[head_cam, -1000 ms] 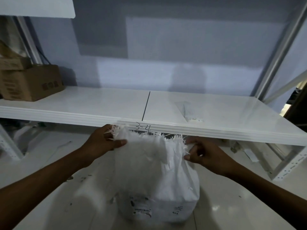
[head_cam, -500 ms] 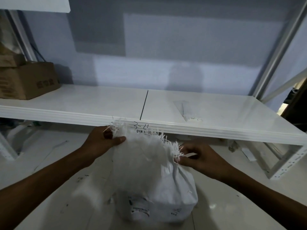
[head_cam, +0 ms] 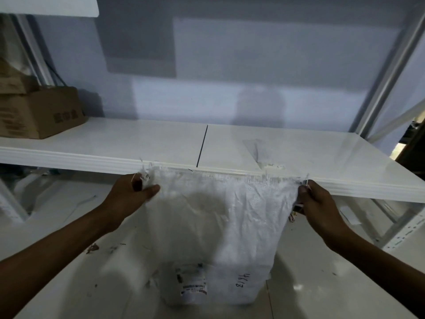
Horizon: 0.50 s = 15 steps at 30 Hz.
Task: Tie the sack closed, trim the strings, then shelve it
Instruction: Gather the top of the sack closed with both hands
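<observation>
Head view: your sack (head_cam: 218, 226) stands on the floor (head_cam: 69, 284), just in front of the shelf (head_cam: 115, 143). Its frayed top edge is stretched flat, level with the shelf's front lip. Your left hand (head_cam: 135, 192) pinches the left corner between thumb and curled fingers. Your right hand (head_cam: 319, 203) grips the right corner, fingers curled round it. A cardboard box (head_cam: 39, 113) sits at the shelf's far left. From there to the slanting post (head_cam: 391, 65) the surface lies open, crossed by a dark seam (head_cam: 202, 143), with a white scrap (head_cam: 273, 167) near the front edge. Debris (head_cam: 92, 247) lies on the floor by your left forearm.
</observation>
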Each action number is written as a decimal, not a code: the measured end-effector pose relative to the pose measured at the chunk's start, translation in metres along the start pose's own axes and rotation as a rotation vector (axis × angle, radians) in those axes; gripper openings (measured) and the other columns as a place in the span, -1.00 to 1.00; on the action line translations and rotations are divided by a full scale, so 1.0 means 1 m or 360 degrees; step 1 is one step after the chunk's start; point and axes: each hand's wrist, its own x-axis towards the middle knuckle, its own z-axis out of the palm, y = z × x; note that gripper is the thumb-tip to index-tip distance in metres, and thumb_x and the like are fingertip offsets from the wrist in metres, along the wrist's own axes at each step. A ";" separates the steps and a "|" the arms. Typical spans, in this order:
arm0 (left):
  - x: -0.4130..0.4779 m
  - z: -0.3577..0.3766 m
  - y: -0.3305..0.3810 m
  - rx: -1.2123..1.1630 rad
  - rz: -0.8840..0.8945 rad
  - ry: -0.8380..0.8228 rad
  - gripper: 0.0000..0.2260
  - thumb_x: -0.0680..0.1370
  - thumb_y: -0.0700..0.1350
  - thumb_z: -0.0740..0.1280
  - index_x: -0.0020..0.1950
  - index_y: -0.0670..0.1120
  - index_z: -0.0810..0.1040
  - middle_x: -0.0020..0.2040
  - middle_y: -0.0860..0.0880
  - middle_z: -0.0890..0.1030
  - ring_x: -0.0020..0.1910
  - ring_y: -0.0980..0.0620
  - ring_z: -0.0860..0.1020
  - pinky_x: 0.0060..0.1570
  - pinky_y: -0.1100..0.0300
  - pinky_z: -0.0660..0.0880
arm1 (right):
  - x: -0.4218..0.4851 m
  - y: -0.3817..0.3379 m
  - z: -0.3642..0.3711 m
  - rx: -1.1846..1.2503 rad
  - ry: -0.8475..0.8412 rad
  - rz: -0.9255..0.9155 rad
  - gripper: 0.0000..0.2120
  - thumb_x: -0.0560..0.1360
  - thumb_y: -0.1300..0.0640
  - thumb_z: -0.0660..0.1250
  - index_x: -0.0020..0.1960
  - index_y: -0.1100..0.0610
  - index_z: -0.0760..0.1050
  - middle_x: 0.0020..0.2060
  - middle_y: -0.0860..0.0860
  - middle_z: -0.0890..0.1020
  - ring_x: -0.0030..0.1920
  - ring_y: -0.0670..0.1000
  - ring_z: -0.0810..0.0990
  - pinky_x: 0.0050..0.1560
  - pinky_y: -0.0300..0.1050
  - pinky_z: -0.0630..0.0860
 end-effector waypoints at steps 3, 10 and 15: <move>-0.004 0.004 0.005 -0.0070 0.0002 -0.0041 -0.65 0.50 -0.23 0.43 -0.39 0.00 0.37 -0.62 0.15 0.44 -0.44 0.11 0.35 -0.38 0.22 0.28 | -0.003 -0.008 0.006 0.0344 -0.0143 0.0182 -0.74 0.64 -0.05 0.12 0.00 -0.08 0.57 0.04 -0.05 0.66 0.13 0.08 0.61 0.15 0.01 0.52; 0.000 0.003 -0.004 -0.0045 0.0024 -0.0096 -0.84 0.49 -0.18 0.45 -0.28 -0.09 0.56 -0.34 -0.07 0.58 -0.30 -0.04 0.54 -0.19 0.12 0.45 | -0.011 -0.003 0.019 -0.0581 -0.0204 -0.0090 -0.46 0.27 -0.08 0.59 0.16 0.06 0.51 -0.01 -0.14 0.65 -0.06 -0.14 0.64 -0.11 -0.14 0.61; 0.004 -0.002 -0.011 -0.0036 -0.0028 -0.0115 -0.80 0.51 -0.06 0.43 -0.07 -0.20 0.62 -0.12 -0.26 0.68 -0.10 -0.26 0.65 0.01 -0.19 0.57 | -0.006 -0.003 0.008 -0.0509 -0.0164 -0.0033 -0.84 0.46 0.05 0.45 -0.04 0.12 0.65 -0.22 -0.06 0.69 -0.20 -0.11 0.65 -0.30 -0.27 0.53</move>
